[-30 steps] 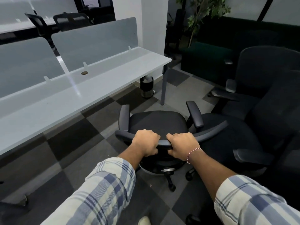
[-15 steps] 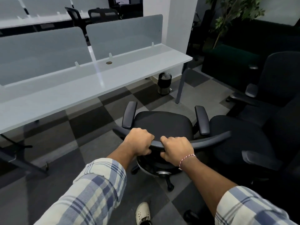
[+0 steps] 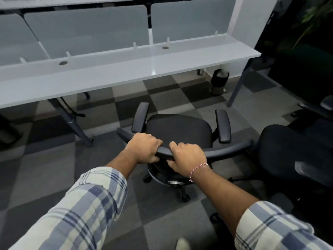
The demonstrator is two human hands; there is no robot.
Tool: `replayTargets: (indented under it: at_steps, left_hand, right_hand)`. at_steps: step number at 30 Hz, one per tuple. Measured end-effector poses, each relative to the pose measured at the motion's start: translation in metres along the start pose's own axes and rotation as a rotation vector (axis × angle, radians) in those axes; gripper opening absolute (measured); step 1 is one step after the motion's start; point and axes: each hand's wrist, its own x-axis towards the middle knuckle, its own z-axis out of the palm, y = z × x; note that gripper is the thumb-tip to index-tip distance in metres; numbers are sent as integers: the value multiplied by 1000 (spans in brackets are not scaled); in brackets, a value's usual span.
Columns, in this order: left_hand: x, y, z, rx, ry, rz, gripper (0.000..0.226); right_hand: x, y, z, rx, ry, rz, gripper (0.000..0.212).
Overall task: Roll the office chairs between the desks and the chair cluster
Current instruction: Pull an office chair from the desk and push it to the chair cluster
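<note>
A black office chair (image 3: 178, 129) with two armrests stands on the checkered carpet, its seat facing the long white desk (image 3: 111, 69). My left hand (image 3: 144, 150) and my right hand (image 3: 187, 159) both grip the top edge of its backrest, side by side, fingers curled over the rim. The chair's wheeled base shows below my hands. A cluster of other black chairs (image 3: 292, 156) crowds the right side, the nearest one almost touching the backrest's right end.
Grey divider panels (image 3: 86, 31) stand along the desk's back. Slanted desk legs (image 3: 77, 129) come down left of the chair, another leg (image 3: 236, 87) at the right end. A small black bin (image 3: 219, 82) sits under the desk's right end. A white pillar rises behind.
The chair has rolled left, away from the cluster and closer to the desk. My view has swung left and now faces the desk more squarely. Both hands keep their grip.
</note>
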Motion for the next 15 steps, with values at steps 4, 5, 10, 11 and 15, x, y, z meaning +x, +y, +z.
replayTargets:
  at_steps: [4, 5, 10, 11, 15]
  left_hand:
    - [-43, -13, 13, -14, 20, -39, 37]
    - [-54, -15, 15, -12, 16, -48, 37]
    - [-113, -24, 22, -6, 24, -100, 36]
    - [-126, -26, 23, -10, 22, -116, 36]
    - [-175, -33, 27, -6, 22, -182, 34]
  right_hand:
    - [-6, -5, -7, -28, -127, -88, 56]
    - [-10, -2, -9, -47, -150, -70, 60]
    - [-32, -23, -3, -67, -127, -26, 65]
    - [-33, -34, -3, -75, -115, -35, 63]
    - [-38, -77, 1, -100, -53, -86, 61]
